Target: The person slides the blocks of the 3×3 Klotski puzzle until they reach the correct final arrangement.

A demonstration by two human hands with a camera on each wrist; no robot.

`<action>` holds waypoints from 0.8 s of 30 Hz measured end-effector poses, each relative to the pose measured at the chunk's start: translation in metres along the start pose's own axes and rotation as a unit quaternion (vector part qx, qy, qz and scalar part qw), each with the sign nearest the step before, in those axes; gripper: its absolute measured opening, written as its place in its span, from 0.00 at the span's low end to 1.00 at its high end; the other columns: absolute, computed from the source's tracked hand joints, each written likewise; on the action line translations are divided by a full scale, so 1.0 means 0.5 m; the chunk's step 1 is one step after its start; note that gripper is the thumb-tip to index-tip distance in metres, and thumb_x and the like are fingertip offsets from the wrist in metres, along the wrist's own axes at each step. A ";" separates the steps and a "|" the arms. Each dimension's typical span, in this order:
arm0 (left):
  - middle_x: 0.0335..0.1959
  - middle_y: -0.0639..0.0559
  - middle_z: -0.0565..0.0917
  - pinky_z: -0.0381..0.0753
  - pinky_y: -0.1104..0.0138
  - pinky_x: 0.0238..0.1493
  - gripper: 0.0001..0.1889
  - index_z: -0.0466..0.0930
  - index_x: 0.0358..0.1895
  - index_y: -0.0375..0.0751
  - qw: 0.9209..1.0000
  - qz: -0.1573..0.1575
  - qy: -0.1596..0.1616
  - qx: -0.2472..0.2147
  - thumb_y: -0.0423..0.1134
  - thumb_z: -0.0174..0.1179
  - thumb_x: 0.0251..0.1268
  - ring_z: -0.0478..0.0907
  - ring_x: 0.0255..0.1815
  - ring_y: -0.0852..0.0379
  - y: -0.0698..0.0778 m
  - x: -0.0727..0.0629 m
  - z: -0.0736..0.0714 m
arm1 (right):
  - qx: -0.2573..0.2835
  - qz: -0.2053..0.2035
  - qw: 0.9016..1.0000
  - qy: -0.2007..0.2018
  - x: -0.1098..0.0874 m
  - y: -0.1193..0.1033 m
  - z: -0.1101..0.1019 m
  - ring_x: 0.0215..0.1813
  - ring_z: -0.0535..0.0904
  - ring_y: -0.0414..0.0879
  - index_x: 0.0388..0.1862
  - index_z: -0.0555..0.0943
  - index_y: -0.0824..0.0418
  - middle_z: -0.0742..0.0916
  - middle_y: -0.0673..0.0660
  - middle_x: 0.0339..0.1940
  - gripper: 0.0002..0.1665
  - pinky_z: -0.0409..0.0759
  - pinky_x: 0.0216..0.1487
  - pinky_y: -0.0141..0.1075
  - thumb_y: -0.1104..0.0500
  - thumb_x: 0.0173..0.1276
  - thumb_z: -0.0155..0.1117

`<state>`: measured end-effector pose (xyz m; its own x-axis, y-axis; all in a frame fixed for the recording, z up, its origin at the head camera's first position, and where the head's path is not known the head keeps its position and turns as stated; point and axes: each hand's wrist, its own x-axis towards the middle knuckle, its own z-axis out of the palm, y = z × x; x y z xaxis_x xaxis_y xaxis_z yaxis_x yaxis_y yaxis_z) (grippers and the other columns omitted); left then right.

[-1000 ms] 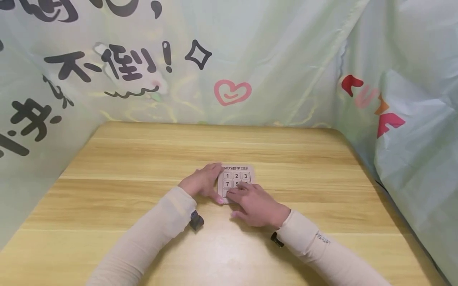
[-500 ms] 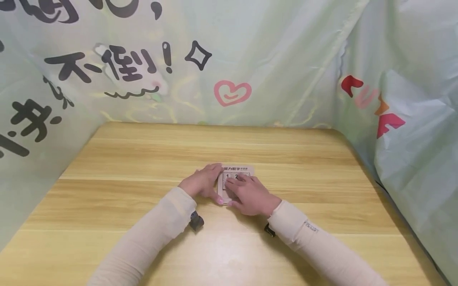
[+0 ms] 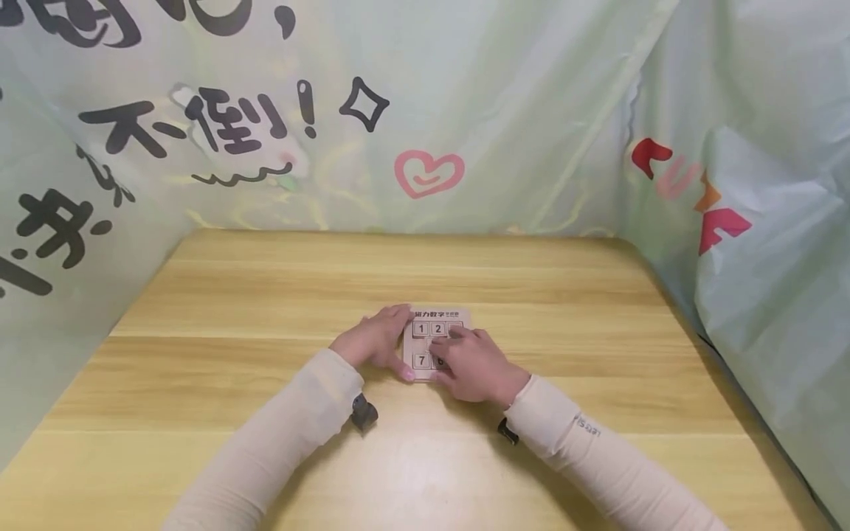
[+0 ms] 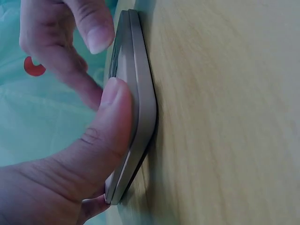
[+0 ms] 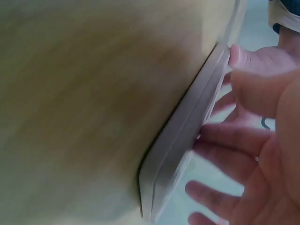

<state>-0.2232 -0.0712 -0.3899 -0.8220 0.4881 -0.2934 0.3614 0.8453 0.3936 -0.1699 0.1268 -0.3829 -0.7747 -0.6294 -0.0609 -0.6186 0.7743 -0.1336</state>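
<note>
A flat pale number slide puzzle (image 3: 425, 315) lies on the table, with a title line along its far edge. Its tiles 1 (image 3: 421, 329) and 2 (image 3: 438, 329) show in the top row, and tile 7 (image 3: 421, 361) shows at lower left. My left hand (image 3: 376, 338) holds the puzzle's left side, thumb (image 4: 110, 117) on the near corner and fingers at the far corner. My right hand (image 3: 479, 367) lies over the right part, its extended fingers (image 5: 229, 150) touching the face. Those fingers hide several tiles.
The wooden table (image 3: 252, 295) extends around the puzzle. A printed cloth (image 3: 531, 110) hangs at the back and both sides. Each wrist carries a small dark camera, seen at the left cuff (image 3: 364, 413) and right cuff (image 3: 508, 431).
My right hand has moved away from me over the puzzle, then slightly back. Tile 7 has gone from the middle row to the bottom row. My left hand keeps its grip.
</note>
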 end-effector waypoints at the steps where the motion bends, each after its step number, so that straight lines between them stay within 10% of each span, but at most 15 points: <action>1: 0.77 0.41 0.52 0.48 0.37 0.70 0.64 0.52 0.75 0.38 1.000 0.000 -0.002 -0.001 0.58 0.78 0.33 0.47 0.76 0.42 0.001 0.001 0.001 | 0.009 -0.008 1.000 -0.010 0.000 0.001 0.002 0.69 0.65 0.65 0.64 0.76 0.59 0.78 0.56 0.65 0.32 0.65 0.64 0.63 0.43 0.66 0.64; 7: 0.76 0.41 0.53 0.48 0.36 0.69 0.63 0.53 0.74 0.38 1.000 -0.002 0.003 -0.007 0.57 0.78 0.32 0.49 0.76 0.43 0.004 -0.002 0.002 | 0.026 -0.026 0.999 -0.026 -0.005 0.010 0.003 0.73 0.59 0.64 0.70 0.70 0.59 0.73 0.56 0.70 0.37 0.60 0.68 0.63 0.43 0.67 0.62; 13: 0.76 0.40 0.53 0.49 0.37 0.69 0.64 0.52 0.75 0.37 1.000 0.001 0.006 -0.004 0.58 0.78 0.31 0.49 0.76 0.42 0.004 -0.002 0.002 | -0.023 0.035 0.999 0.021 -0.028 0.029 -0.012 0.62 0.74 0.62 0.45 0.84 0.55 0.87 0.52 0.47 0.20 0.71 0.60 0.59 0.44 0.62 0.68; 20: 0.76 0.40 0.53 0.48 0.36 0.69 0.63 0.53 0.75 0.38 1.000 0.003 0.006 -0.002 0.58 0.78 0.32 0.48 0.76 0.42 0.003 -0.003 0.000 | 0.018 -0.008 0.999 -0.044 -0.032 0.031 -0.006 0.72 0.60 0.64 0.71 0.69 0.61 0.72 0.59 0.71 0.38 0.62 0.66 0.62 0.43 0.68 0.61; 24: 0.77 0.40 0.52 0.47 0.36 0.69 0.63 0.52 0.75 0.38 1.000 0.002 0.005 -0.003 0.58 0.78 0.32 0.47 0.76 0.42 0.002 -0.006 0.000 | 0.001 -0.013 0.999 -0.034 -0.038 0.030 -0.011 0.70 0.65 0.61 0.65 0.75 0.59 0.77 0.56 0.66 0.33 0.66 0.64 0.60 0.43 0.67 0.62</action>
<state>-0.2204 -0.0718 -0.3889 -0.8248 0.4899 -0.2824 0.3630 0.8416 0.3999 -0.1650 0.1507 -0.3785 -0.7479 -0.6521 -0.1244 -0.6377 0.7578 -0.1380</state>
